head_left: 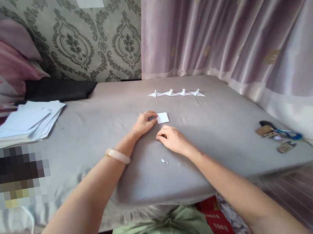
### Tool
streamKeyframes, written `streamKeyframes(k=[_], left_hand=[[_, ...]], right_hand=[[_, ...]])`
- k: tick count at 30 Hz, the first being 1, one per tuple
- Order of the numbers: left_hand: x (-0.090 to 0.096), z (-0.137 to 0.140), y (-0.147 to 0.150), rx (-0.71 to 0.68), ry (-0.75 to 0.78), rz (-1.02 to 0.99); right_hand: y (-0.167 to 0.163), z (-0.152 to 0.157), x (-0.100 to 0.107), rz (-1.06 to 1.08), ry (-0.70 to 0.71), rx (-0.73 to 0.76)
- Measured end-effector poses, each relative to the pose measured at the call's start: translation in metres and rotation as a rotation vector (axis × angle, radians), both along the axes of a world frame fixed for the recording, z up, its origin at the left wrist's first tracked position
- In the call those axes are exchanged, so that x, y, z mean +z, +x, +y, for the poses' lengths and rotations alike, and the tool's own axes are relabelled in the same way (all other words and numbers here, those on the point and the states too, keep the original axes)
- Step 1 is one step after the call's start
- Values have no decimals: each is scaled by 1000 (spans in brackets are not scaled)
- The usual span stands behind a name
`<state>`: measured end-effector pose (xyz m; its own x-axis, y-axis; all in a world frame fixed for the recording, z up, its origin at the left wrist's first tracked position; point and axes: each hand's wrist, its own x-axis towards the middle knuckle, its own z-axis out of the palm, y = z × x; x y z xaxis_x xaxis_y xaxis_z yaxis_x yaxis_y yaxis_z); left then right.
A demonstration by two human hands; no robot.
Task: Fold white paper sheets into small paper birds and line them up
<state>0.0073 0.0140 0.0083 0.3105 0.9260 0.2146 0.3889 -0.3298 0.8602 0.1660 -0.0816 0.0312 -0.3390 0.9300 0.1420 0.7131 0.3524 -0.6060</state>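
A small white paper square (163,118) lies flat on the grey covered surface. At its left edge, my left hand (145,122) has thumb and fingers brought together on the paper. Just below the square, my right hand (174,140) rests on the cover with its fingers curled and pressed together, apart from the paper; whatever is in the pinch, if anything, is too small to see. Beyond the hands stands a row of several folded white paper birds (171,92). Tiny torn paper scraps (164,161) lie between my forearms.
A stack of white sheets (26,121) lies at the left, in front of a black folded item (58,89). Keys (272,134) and a blue-handled item (291,134) lie near the right edge. A purple curtain (190,28) hangs behind. At lower left, something is blurred out.
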Motion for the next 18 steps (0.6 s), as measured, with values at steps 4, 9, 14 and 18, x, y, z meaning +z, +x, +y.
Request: streamKeyframes(k=[4,9,14,18], left_hand=[[-3,-7,-22,183,-124,-156],[-6,-22,-51,299,-262,-278],[5,-50,-70,279,-340,-294],[13,-66,-92,278,-371,-308]], right_hand=[[14,-41,9,121,-87,68],[5,-87,-2,36,-4,-39],[15,-103,12,-132,104,88],[83,-132,57,-60,-483,500]])
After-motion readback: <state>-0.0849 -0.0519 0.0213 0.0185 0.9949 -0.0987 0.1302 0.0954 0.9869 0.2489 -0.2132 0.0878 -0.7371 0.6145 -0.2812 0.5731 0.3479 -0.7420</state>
